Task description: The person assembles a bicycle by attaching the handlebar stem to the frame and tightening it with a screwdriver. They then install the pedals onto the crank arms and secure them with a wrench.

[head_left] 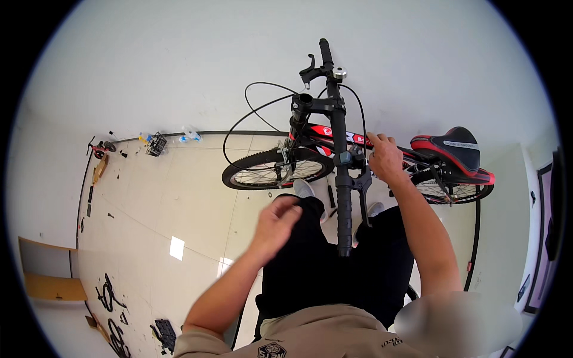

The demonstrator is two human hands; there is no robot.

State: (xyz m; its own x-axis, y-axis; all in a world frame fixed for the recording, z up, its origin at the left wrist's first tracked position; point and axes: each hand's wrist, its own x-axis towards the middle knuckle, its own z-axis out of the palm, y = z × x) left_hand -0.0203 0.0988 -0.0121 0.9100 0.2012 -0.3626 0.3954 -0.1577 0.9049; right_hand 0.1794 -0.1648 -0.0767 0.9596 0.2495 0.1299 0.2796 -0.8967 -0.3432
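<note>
A red, black and white bicycle (322, 132) stands in front of me, its handlebar (339, 128) pointing toward me and its front wheel (243, 176) to the left. My right hand (387, 158) is closed over the frame's top tube, between the handlebar and the black-and-red saddle (456, 154). Near it, a brake lever (363, 197) hangs beside the near grip (344, 230). My left hand (276, 230) is in the air above my left thigh, apart from the bicycle. Its fingers are curled and slightly blurred; anything inside them is hidden.
A white wall rises behind the bicycle. Black cables (231, 134) loop left of the handlebar. A wire basket (156, 144) and plastic bottles (191, 133) stand along the wall. Loose dark parts (162, 334) lie on the tiled floor at lower left. A blurred pale shape covers the lower right.
</note>
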